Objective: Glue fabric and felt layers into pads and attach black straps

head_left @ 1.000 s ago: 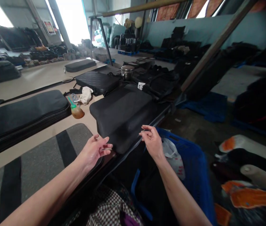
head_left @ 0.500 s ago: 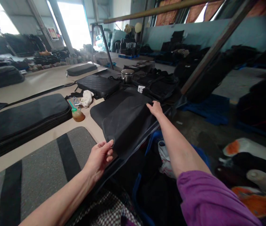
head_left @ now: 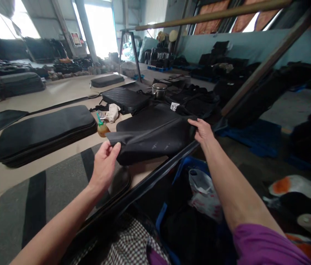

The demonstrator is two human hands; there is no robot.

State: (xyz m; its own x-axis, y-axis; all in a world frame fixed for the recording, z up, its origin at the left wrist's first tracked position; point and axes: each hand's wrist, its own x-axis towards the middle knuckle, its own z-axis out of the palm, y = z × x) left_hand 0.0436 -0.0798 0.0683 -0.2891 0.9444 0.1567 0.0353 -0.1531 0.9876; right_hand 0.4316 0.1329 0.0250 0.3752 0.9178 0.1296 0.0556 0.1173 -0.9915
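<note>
The fingers (head_left: pixel 117 148) of the left hand (head_left: pixel 103 169) pinch one near corner of a black sheet (head_left: pixel 158 143), thumb uppermost. Those of the right hand (head_left: pixel 205 131) meet the sheet's other end beside the near edge of the worktop (head_left: pixel 151 165); how firmly they grip, I cannot tell. Between the hands the sheet stretches in creases, its left corner raised, over the worktop's near edge area. Just beyond the left hand stands a green-topped bottle (head_left: pixel 103 131), with a white cloth (head_left: pixel 113 113) behind it. A strapped grey panel (head_left: pixel 63 189) lies along the near edge, leftward; black panels (head_left: pixel 50 127) are stacked behind it. Farther from that edge sit a quilted black piece (head_left: pixel 125 98) and a metal pot (head_left: pixel 159 91). Below the near edge, a blue crate (head_left: pixel 184 165) holds a white plastic bag (head_left: pixel 203 193).
</note>
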